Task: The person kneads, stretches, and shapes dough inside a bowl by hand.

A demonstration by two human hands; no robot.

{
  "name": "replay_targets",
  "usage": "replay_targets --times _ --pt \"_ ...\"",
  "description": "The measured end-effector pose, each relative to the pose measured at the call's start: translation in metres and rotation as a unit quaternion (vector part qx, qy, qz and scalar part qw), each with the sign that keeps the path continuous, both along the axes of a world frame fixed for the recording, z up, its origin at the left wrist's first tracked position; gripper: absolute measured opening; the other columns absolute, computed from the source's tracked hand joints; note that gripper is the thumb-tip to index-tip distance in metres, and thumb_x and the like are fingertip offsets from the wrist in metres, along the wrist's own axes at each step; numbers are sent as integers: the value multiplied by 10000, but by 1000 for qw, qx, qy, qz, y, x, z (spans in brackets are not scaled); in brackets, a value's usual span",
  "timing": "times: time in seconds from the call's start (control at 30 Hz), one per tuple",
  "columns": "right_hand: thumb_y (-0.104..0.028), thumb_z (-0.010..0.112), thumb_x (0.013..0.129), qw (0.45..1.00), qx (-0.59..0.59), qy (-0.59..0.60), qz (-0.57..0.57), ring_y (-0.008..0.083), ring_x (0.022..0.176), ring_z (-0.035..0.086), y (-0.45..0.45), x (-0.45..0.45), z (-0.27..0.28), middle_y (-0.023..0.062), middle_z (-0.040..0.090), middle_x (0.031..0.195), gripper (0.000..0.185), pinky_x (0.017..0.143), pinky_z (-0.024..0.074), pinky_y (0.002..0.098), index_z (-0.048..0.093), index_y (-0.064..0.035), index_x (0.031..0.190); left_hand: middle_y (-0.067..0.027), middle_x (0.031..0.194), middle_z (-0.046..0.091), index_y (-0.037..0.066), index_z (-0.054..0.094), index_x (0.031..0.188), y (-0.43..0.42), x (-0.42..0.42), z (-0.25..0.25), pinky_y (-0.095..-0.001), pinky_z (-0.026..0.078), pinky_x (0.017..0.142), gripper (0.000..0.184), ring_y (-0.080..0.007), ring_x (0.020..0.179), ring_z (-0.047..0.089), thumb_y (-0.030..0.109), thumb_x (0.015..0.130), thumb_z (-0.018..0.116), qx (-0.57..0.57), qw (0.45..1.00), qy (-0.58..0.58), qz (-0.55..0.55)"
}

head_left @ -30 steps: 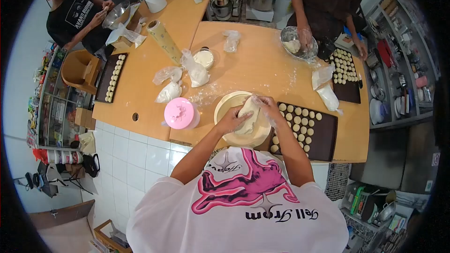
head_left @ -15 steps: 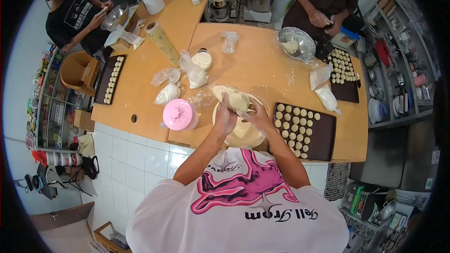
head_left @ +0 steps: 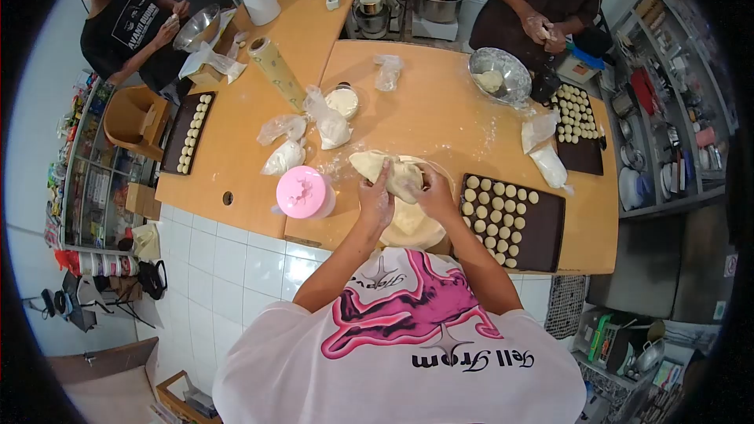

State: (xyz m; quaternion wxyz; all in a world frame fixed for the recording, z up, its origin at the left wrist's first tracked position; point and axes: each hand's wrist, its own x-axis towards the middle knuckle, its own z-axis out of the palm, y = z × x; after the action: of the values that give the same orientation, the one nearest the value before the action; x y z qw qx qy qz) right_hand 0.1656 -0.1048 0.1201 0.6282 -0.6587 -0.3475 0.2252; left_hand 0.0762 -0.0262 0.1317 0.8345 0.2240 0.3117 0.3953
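Ideally, left hand [head_left: 378,198] and right hand [head_left: 436,198], grip closed around the dough [head_left: 404,178] over the bowl [head_left: 410,236], needed gentle, even support.

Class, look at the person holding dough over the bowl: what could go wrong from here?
The dough has one end jutting past the left hand; it might sag or tear loose and miss the bowl. The right forearm passes close by the tray and could smudge the nearest dough balls. An elbow might also nudge the pink-lidded container.

Left hand [head_left: 377,196] near curled right hand [head_left: 434,195]
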Motion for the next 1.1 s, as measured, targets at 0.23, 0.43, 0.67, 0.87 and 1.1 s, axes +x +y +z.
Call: replay_targets --times 0.23,0.43,0.67,0.87,1.1 --pt "-277 589 855 990 -99 -100 30 138 494 507 -9 7 5 140 530 536 323 491 398 344 603 45 842 -68 983 610 12 536 1036 -2 0 2 -293 504 763 270 -158 875 602 50 809 676 80 997 2 11" --pt "-268 540 893 1000 -9 -7 25 134 482 438 -3 10 -6 129 515 528 326 476 375 334 599 35 791 -73 1037 584 21 505 1074 0 -6 -3 -320 497 822 276 -173 938 589 65 837 640 79 996 24 -29" --pt "-257 543 894 986 -126 -99 -35 136 485 352 -9 11 8 169 410 520 382 463 321 357 515 44 661 -77 1044 579 6 502 1098 -6 -7 -1 -319 490 818 307 -175 950 580 99 843 645 124 986 94 -55" --pt "-270 560 882 998 -57 29 -23 116 547 418 -10 11 6 103 485 589 308 504 352 304 558 11 757 -77 1024 598 -5 531 1076 -3 -5 -7 -301 489 795 298 -162 928 589 111 834 659 90 991 85 -52" --pt "-356 585 826 987 -67 -142 35 351 671 606 0 4 9 182 616 728 350 596 460 380 615 -26 939 -44 1037 601 38 541 1085 -10 -8 -23 -290 471 824 225 -147 953 581 123 883 589 98 989 69 -89"
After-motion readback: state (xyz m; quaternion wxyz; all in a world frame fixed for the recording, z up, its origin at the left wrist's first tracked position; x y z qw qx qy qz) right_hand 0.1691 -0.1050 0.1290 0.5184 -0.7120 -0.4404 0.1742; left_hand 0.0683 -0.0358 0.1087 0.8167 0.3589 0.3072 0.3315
